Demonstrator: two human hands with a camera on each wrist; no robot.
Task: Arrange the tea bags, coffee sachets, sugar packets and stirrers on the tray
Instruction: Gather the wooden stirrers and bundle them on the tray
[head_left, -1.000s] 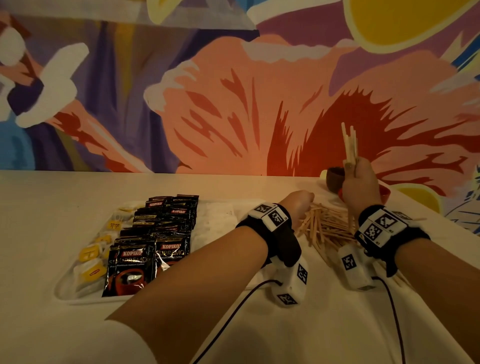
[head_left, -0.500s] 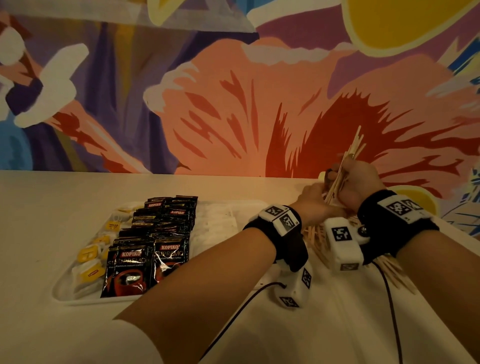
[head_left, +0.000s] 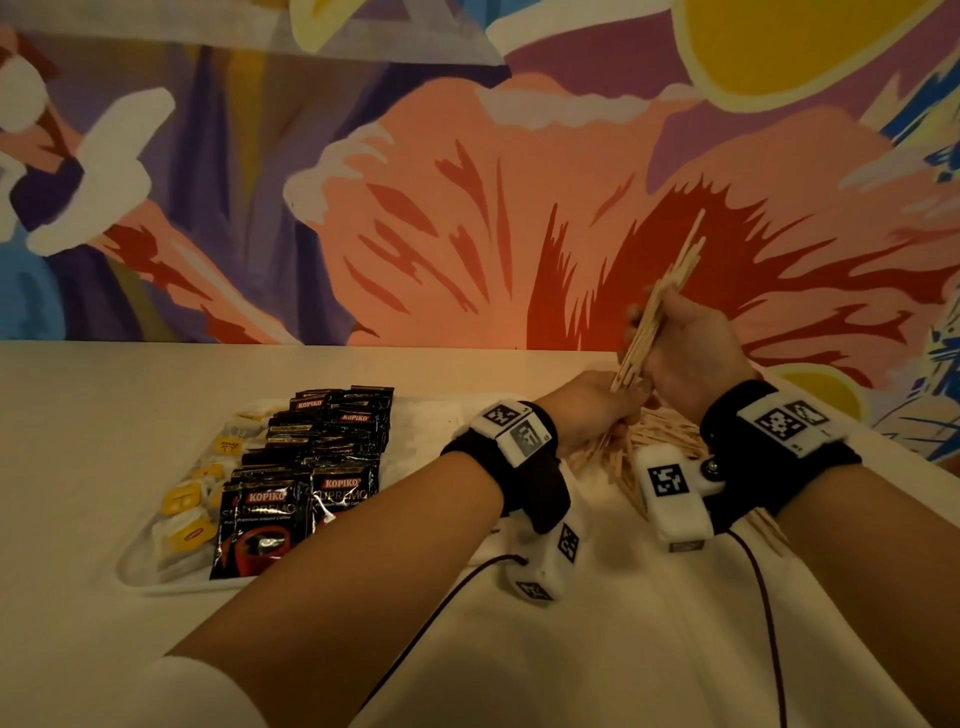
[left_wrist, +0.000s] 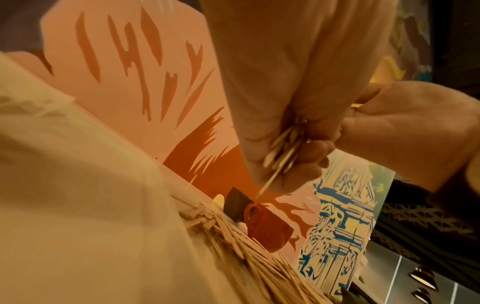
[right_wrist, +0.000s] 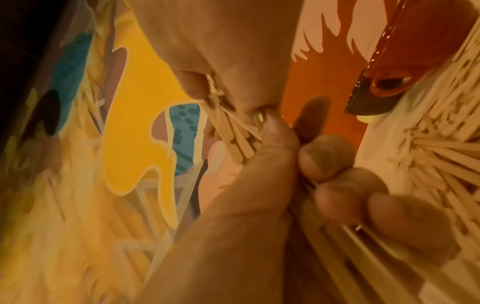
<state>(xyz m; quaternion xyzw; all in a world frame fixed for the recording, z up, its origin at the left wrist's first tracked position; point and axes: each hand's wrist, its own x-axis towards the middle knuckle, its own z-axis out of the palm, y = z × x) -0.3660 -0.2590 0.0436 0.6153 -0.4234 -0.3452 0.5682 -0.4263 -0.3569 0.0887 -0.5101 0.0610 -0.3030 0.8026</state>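
A tilted bundle of thin pale wooden stirrers (head_left: 655, 317) is gripped by the curled fingers of the right hand (head_left: 691, 353). Its lower ends are pinched by the left hand (head_left: 592, 405). Beneath both hands, a loose heap of wooden stirrers (head_left: 644, 441) is spread on the white bench (head_left: 597, 665). Further left, black coffee sachets (head_left: 317, 457) and yellow-tagged tea bags (head_left: 187, 514) are laid on the white tray (head_left: 135, 571).

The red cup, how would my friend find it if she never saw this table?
Start at the painted wall behind the table, then look at the table's far right end, past the heap of wooden sticks. The red cup stands there beside a dark cup. It alone is shiny red.
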